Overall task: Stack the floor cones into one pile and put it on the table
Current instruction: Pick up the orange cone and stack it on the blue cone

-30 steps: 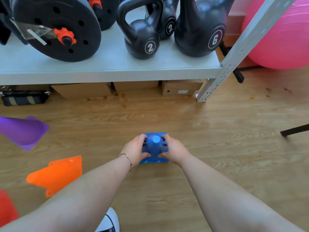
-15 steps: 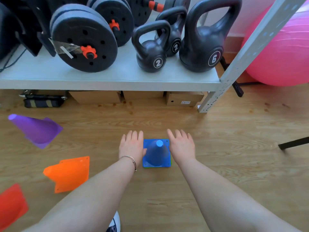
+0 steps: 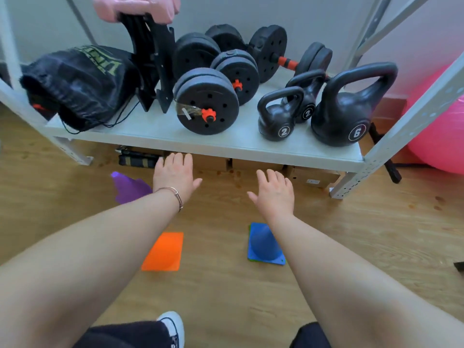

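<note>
Wood floor [image 3: 226, 292]: blue cone [image 3: 263, 244] below R hand [image 3: 275, 194]; both hands' fingers spread, L hand [image 3: 175, 175] empty.

Left hand [image 3: 175, 172]: empty, fingers spread, above the floor
Right hand [image 3: 275, 192]: empty, fingers spread
Blue cone [image 3: 263, 243]: upright on floor, under right forearm
Orange cone [image 3: 164, 251]: on floor
Purple cone [image 3: 129, 187]: tipped over

The floor [image 3: 351, 242] is wood-grain plank with a soft sheen. The cones — blue [image 3: 263, 244], orange [image 3: 163, 252], purple [image 3: 129, 188] — look like smooth plastic. The shelf [image 3: 200, 139] is pale painted metal, the kettlebells [image 3: 346, 116] matt black, the bag [image 3: 80, 81] crinkled black cloth.
</note>
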Motion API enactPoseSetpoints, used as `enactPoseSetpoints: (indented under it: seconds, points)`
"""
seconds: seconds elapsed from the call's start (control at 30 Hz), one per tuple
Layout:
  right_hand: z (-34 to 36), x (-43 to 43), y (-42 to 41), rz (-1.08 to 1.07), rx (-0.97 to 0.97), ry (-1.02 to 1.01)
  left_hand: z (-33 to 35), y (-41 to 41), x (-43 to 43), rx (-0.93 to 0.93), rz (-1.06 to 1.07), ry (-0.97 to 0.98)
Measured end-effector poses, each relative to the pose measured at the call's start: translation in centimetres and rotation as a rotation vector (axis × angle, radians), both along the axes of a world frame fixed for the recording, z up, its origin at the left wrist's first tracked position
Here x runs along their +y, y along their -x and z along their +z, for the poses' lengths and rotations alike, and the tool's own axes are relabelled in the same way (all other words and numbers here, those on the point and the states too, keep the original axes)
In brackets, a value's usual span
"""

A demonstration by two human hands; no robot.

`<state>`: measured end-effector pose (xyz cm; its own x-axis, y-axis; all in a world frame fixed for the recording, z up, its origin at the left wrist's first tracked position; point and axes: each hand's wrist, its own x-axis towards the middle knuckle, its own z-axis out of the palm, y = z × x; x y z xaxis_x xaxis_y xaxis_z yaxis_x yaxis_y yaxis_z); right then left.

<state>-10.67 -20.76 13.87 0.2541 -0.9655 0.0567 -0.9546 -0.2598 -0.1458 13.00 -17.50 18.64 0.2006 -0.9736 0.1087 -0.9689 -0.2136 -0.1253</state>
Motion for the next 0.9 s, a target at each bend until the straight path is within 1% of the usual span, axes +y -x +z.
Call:
enactPoseSetpoints:
  seconds: [0.13,0.27,0.37,0.5,0.6,0.8,0.9]
  points:
    - [1.1,-0.1,-5.7,0.075,-0.006,0.021,2.8,-6.0,0.9,-0.034,0.024,0.025]
    - [0.2,0.5,-11.5,0.172,0.013,-0.003,1.1,-11.7,5.0,0.009,0.105,0.021]
    - [-1.6,1.3,-15.0,0.265,0.04,-0.025,-2.1,-15.4,8.6,0.034,0.172,0.007]
    - [-4.4,3.0,-18.4,0.357,0.067,-0.087,-7.5,-18.0,12.1,0.048,0.221,-0.076]
    - [-7.4,4.9,-19.6,0.414,0.089,-0.127,-11.5,-18.4,13.5,0.094,0.233,-0.131]
    - [-13.0,8.5,-21.0,0.475,0.146,-0.286,-18.4,-18.2,15.8,0.168,0.21,-0.214]
    - [-14.8,10.0,-22.1,0.499,0.181,-0.351,-20.8,-18.0,16.5,0.202,0.188,-0.309]
